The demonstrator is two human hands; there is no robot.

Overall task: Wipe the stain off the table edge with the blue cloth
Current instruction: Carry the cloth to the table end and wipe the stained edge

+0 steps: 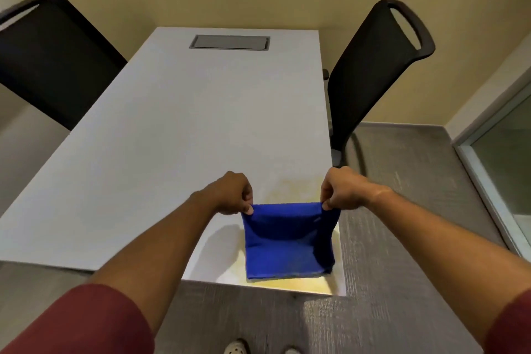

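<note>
The blue cloth (287, 241) hangs stretched between both hands over the near right corner of the white table (178, 135). My left hand (232, 194) pinches its upper left corner and my right hand (342, 190) pinches its upper right corner. The cloth's lower edge rests on the table close to the front edge. A yellowish stain (293, 188) spreads over this corner, showing beyond the cloth and along the front edge (298, 286) below it. The cloth hides the middle of the stain.
A black chair (51, 60) stands at the table's left side and another black chair (373, 72) at its right. A grey cable hatch (230, 42) sits in the tabletop's far end. Grey floor (402, 181) lies to the right, with a glass panel (505, 169) beyond.
</note>
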